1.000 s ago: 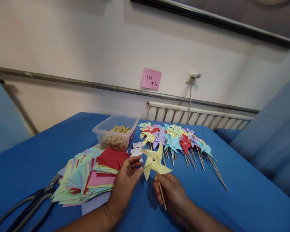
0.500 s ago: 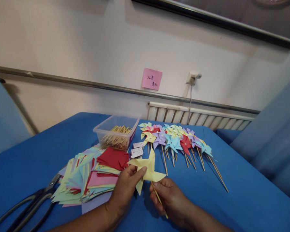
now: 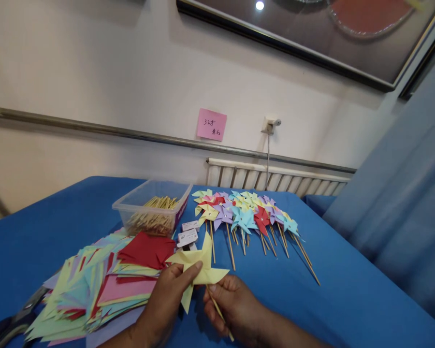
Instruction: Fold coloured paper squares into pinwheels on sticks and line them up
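Observation:
A pale yellow paper pinwheel (image 3: 206,270) is between my hands, low in the middle of the view. My left hand (image 3: 166,295) pinches its centre, with the thumb pressed on the front. My right hand (image 3: 232,304) grips the thin wooden stick (image 3: 219,311) just under the pinwheel, and the stick slants down to the right. Where the stick meets the paper is hidden behind the pinwheel. Left of my left hand lies a pile of coloured paper sheets (image 3: 94,285), with red pieces (image 3: 148,249) on top.
A clear plastic box (image 3: 126,208) of wooden sticks (image 3: 155,212) stands behind the paper. Small white boxes (image 3: 187,237) sit beside it. Finished pinwheels (image 3: 244,217) lie in rows on the blue tablecloth (image 3: 333,299). Scissors (image 3: 25,309) lie at the far left. A radiator (image 3: 275,176) is behind the table.
The camera view has turned a little, so everything sits further left and slightly lower. Both hands keep the same hold on the pinwheel and its stick.

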Demonstrator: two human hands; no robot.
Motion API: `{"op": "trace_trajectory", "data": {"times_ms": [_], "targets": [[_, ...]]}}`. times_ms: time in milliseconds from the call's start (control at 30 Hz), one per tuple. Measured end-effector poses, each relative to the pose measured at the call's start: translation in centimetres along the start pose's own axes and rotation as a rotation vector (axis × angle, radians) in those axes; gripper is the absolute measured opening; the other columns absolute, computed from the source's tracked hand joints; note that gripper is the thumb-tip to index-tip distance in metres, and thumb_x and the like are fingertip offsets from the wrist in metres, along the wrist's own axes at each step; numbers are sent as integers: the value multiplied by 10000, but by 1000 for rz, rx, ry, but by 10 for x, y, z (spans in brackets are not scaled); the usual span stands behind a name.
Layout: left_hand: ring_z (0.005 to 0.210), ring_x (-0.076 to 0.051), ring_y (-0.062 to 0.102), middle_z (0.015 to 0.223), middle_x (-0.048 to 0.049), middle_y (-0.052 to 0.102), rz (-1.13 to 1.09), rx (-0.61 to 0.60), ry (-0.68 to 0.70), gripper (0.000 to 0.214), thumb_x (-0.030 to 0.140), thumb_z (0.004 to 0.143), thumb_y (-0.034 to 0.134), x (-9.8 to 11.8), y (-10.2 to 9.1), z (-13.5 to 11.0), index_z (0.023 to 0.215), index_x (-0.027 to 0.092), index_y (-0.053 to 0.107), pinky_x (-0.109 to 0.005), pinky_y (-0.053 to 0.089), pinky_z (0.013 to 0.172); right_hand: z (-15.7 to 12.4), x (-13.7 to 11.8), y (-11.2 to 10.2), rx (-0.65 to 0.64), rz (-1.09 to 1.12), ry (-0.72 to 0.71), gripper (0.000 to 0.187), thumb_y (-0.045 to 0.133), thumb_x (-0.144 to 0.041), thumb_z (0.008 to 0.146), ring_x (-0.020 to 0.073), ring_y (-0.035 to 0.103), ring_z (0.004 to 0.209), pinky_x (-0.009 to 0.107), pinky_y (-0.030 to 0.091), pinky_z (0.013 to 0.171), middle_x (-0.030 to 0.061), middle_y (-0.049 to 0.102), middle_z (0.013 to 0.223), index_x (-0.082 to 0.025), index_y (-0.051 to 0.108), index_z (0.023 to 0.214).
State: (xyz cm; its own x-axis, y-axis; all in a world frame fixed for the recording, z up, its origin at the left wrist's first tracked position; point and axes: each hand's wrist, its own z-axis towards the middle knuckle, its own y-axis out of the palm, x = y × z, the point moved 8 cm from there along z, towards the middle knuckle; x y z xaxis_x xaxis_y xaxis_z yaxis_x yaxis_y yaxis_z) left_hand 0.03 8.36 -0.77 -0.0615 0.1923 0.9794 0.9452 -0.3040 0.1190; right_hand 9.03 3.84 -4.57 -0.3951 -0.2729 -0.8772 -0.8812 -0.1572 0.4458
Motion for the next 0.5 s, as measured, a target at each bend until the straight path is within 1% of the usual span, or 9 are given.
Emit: {"op": "trace_trajectory", "data": {"times_ms": [67, 133, 233, 367, 433, 500], "targets": [[509, -168, 547, 539, -21, 628, -7, -3, 5, 375, 502, 701, 645, 2, 1, -1, 571, 151, 621, -260, 411, 521, 0, -1, 2, -13, 0, -3, 446, 637, -579, 703, 42, 305, 250, 165, 201, 278, -64, 502, 400, -143, 559, 753], [533, -174, 563, 561, -22, 642, -17, 13, 15, 349, 482, 695, 658, 3, 0, -1, 583, 154, 625, -261, 426, 533, 1, -2, 2, -15, 8, -14, 449, 645, -578, 695, 39, 308, 251, 160, 205, 274, -65, 500, 402, -141, 561, 752], [559, -185, 583, 607, -28, 669, -33, 32, 21, 288, 429, 664, 699, 2, -3, 1, 681, 143, 667, -268, 446, 548, 3, -2, 0, -8, 6, -28, 458, 654, -581, 682, 33, 321, 255, 153, 221, 274, -62, 507, 414, -136, 560, 740], [587, -207, 613, 643, -40, 698, -54, 26, 10, 296, 383, 624, 731, 0, -3, 3, 783, 136, 691, -291, 477, 582, 7, 4, -3, -14, -28, -10, 487, 634, -614, 678, 32, 329, 258, 152, 237, 279, -59, 513, 433, -139, 545, 748], [597, -218, 625, 643, -42, 705, -43, 38, 6, 302, 387, 604, 741, 1, -4, 3, 774, 141, 694, -294, 483, 581, 9, 7, -4, -9, -66, 5, 525, 606, -656, 671, 38, 346, 261, 155, 247, 286, -60, 514, 442, -148, 528, 774], [556, -220, 618, 593, -34, 694, -20, 45, -11, 297, 406, 592, 742, 3, -4, 3, 727, 146, 692, -295, 478, 549, 8, 7, -5, 0, -138, 0, 539, 591, -677, 667, 52, 390, 283, 164, 272, 306, -57, 530, 480, -165, 500, 806]]}}
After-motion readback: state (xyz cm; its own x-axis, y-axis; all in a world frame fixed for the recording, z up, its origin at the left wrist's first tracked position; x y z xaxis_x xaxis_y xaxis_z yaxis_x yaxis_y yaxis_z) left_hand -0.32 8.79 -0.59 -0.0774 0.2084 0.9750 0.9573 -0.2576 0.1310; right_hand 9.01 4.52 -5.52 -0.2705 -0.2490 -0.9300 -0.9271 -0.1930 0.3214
